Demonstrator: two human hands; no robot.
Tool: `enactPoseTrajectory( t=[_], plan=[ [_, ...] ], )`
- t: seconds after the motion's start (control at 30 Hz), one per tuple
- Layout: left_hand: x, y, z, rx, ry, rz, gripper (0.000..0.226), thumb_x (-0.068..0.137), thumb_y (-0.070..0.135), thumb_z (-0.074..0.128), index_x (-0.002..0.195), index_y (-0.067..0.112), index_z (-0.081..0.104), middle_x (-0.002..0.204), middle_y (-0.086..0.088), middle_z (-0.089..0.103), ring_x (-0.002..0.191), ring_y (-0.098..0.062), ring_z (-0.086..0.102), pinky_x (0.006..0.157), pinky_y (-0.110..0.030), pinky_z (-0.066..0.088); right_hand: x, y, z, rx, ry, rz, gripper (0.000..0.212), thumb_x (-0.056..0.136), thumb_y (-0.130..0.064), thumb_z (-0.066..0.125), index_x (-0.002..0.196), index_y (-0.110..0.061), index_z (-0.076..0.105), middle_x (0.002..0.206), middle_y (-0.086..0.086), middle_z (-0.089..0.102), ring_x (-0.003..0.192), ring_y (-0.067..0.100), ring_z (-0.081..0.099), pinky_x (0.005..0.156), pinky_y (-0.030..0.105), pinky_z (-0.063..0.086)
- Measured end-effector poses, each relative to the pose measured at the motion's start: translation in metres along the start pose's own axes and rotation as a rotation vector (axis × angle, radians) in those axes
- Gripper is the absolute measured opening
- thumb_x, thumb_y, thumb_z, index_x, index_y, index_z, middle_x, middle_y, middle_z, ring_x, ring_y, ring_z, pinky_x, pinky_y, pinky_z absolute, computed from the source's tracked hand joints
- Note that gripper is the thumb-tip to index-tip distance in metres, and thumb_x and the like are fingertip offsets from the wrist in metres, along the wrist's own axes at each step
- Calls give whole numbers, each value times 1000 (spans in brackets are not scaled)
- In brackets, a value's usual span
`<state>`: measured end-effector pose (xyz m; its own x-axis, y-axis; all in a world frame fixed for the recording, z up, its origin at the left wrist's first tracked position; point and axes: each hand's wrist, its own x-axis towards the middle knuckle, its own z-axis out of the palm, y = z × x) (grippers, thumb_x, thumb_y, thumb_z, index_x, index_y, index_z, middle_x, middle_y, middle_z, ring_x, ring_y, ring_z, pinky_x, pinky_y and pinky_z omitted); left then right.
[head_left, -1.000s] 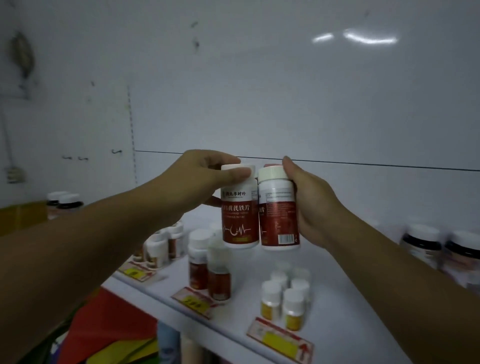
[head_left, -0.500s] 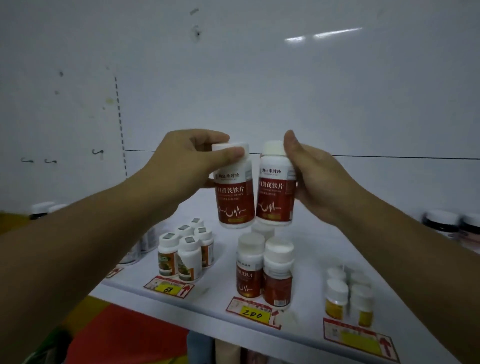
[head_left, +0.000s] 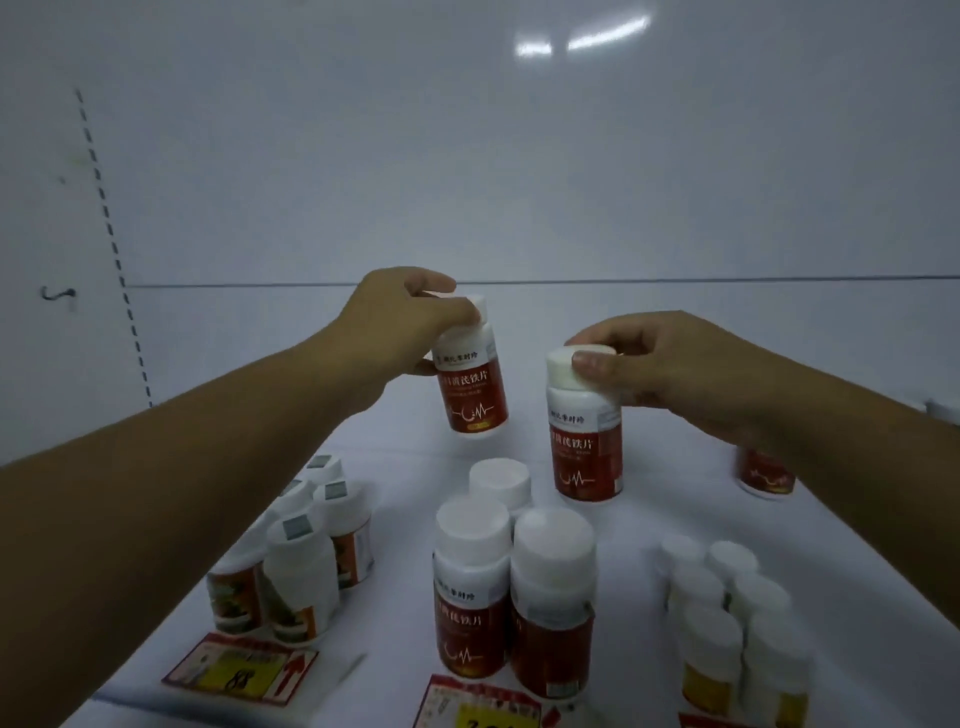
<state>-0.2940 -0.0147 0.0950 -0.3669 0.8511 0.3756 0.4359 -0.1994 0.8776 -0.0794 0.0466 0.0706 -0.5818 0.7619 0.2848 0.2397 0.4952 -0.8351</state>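
Observation:
My left hand (head_left: 395, 332) grips a red-labelled white bottle (head_left: 472, 389) by its cap and shoulder, holding it tilted above the white shelf (head_left: 395, 467). My right hand (head_left: 665, 369) pinches the white cap of a second identical bottle (head_left: 584, 441), which is upright with its base at or just above the shelf behind three more bottles of the same kind (head_left: 514, 582). The two held bottles are apart.
A cluster of white bottles with orange-green labels (head_left: 301, 561) stands front left; small yellow-labelled bottles (head_left: 737, 623) stand front right. Another red bottle (head_left: 763, 475) peeks from under my right forearm. Price tags (head_left: 239, 670) line the shelf's front edge. The white back wall is close behind.
Both hands moved apart and downward. The right hand shifted to a top grip on the cap and lowered its bottle to the shelf; the view tilted down.

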Motion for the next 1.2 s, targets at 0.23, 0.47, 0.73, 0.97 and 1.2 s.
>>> enactPoseTrajectory(
  t=[0.23, 0.47, 0.73, 0.97, 1.2],
  plan=[
    [21, -32, 21, 205, -317, -141, 38, 81, 11, 66, 118, 14, 60, 111, -5, 56, 98, -24, 56, 67, -30, 55, -1, 33, 28, 17, -90, 122, 23, 81, -14, 68, 104, -15, 69, 107, 4, 73, 96, 13, 68, 79, 19, 56],
    [29, -50, 34, 409, -673, -139, 28, 77, 12, 71, 105, 9, 69, 101, -6, 64, 91, -22, 63, 67, -31, 59, -20, 38, 47, 61, -73, 256, 27, 82, -7, 67, 107, -16, 66, 101, 1, 71, 85, 5, 67, 75, 16, 54],
    [37, -52, 41, 595, -709, -69, 13, 82, 31, 68, 91, 22, 70, 102, 2, 66, 88, -18, 62, 68, -33, 55, -38, 33, 48, -152, 23, 220, 48, 85, -30, 67, 130, -18, 56, 126, 5, 62, 111, 17, 61, 98, 33, 50],
    [14, 12, 92, 602, -435, 144, 58, 25, 64, 55, 76, 38, 63, 89, 10, 65, 99, -21, 59, 92, -33, 40, -78, 77, -33, -445, 179, 102, 40, 88, -38, 61, 124, -22, 57, 123, -8, 61, 107, 6, 56, 93, 24, 47],
    [-9, 70, 232, 489, -424, 141, 42, 82, 28, 67, 122, 22, 56, 117, -3, 58, 103, -20, 55, 83, -27, 39, -105, 163, -151, -528, 387, 165, 42, 86, -32, 62, 126, -23, 53, 125, -2, 53, 102, 13, 56, 88, 27, 47]
  ],
)
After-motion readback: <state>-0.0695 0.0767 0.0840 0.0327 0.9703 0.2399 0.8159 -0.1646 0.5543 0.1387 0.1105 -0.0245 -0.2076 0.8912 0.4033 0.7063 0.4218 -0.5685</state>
